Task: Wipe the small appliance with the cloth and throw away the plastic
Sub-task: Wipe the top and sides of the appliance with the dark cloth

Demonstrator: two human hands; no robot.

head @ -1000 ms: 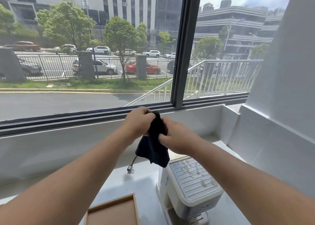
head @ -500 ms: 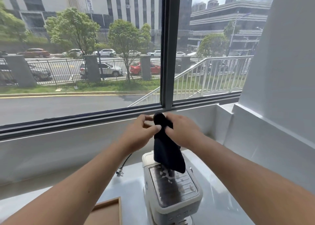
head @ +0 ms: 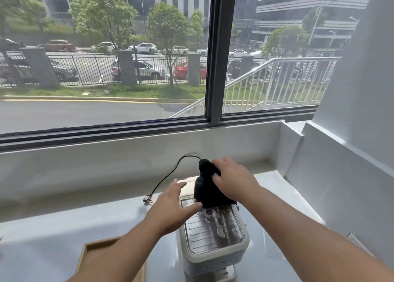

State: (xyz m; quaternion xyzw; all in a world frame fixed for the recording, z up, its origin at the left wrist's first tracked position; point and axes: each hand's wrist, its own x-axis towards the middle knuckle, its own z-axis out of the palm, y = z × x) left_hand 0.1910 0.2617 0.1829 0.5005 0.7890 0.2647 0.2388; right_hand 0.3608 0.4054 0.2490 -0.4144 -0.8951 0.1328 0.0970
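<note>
1. One small white box-shaped appliance (head: pixel 215 249) stands on the pale grey desk (head: pixel 53 228), under a window
2. Right hand (head: pixel 233 182) grips a bunched black cloth (head: pixel 205 191), fingers (head: pixel 217 178) curled round it; the cloth's lower end rests on the appliance's far top
3. Left hand (head: pixel 170 212) is spread, fingers straight, at the top's left edge
4. Its glossy ribbed top may carry clear plastic film (head: pixel 211 232)
5. Thin black cord (head: pixel 168 176) trails left; a light wooden tray (head: pixel 89 254) lies near

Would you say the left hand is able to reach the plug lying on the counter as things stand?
Probably yes: the open left hand is just right of the plug, with only bare counter between them.
</note>
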